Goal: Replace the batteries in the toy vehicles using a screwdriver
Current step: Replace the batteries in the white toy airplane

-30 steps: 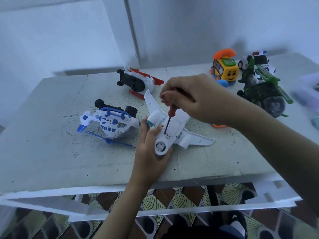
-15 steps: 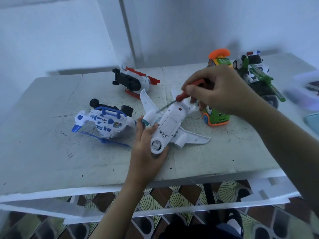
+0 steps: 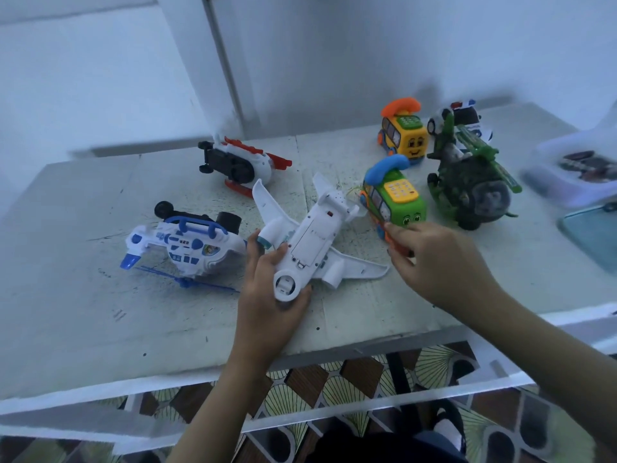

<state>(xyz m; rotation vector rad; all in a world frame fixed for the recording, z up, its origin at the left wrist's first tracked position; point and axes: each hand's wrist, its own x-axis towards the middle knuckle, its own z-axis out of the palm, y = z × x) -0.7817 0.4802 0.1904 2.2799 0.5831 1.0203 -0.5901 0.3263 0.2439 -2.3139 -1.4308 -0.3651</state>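
A white toy plane (image 3: pixel 314 238) lies belly-up near the table's front edge, its battery cover facing me. My left hand (image 3: pixel 267 295) grips its nose end, thumb on the underside. My right hand (image 3: pixel 437 262) is to the right of the plane's wing, low over the table, and holds the red-handled screwdriver (image 3: pixel 397 245); only part of the handle shows and the shaft is hidden. The screwdriver is off the plane.
A blue-and-white helicopter (image 3: pixel 187 245) lies left of the plane and a white-and-red toy (image 3: pixel 240 165) lies upturned behind it. A green phone bus (image 3: pixel 394 198), a yellow phone bus (image 3: pixel 404 135), a green helicopter (image 3: pixel 470 185) and a police car (image 3: pixel 457 118) stand at the right. A clear box (image 3: pixel 574 168) sits at the far right.
My right hand lifted the screwdriver off the plane's underside and carried it right and down beside the wing. My left hand kept its hold on the plane's nose.
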